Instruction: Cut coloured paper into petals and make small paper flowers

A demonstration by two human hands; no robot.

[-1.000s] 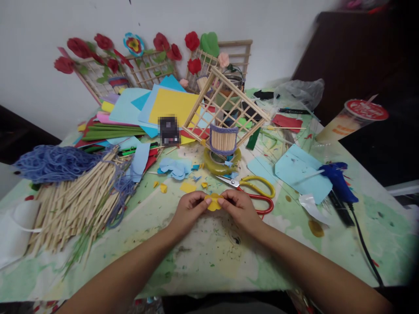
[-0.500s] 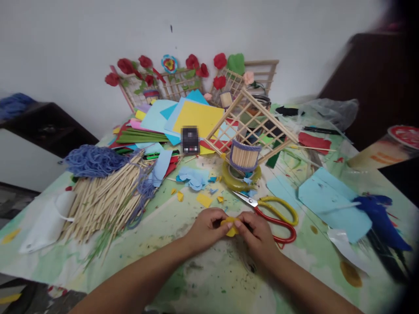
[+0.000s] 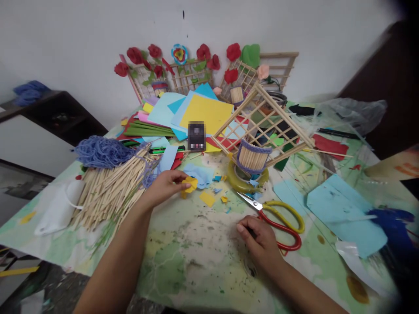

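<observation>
Between the thumb and fingers of my left hand (image 3: 166,187) is a small yellow paper flower (image 3: 190,185), held by its edge beside several light blue paper petals (image 3: 200,174). My right hand (image 3: 260,237) rests near the table's front with its fingers curled in, and nothing shows in it. Just beyond it lie scissors (image 3: 284,233) with one red and one yellow handle, their blades pointing away to the left. A square piece of yellow paper (image 3: 207,199) and small scraps lie between the two hands.
Bamboo sticks (image 3: 108,192) and blue yarn (image 3: 103,151) are heaped at left. A stick lattice (image 3: 262,117) leans above a yellow tape roll (image 3: 235,179). Coloured paper sheets (image 3: 206,113) are stacked behind; light blue paper (image 3: 343,213) lies at right. Red paper flowers (image 3: 203,52) stand along the wall.
My left hand has moved away to the left and forward with the yellow paper flower. The right hand has let go of it and stayed near the scissors. The view has shifted slightly.
</observation>
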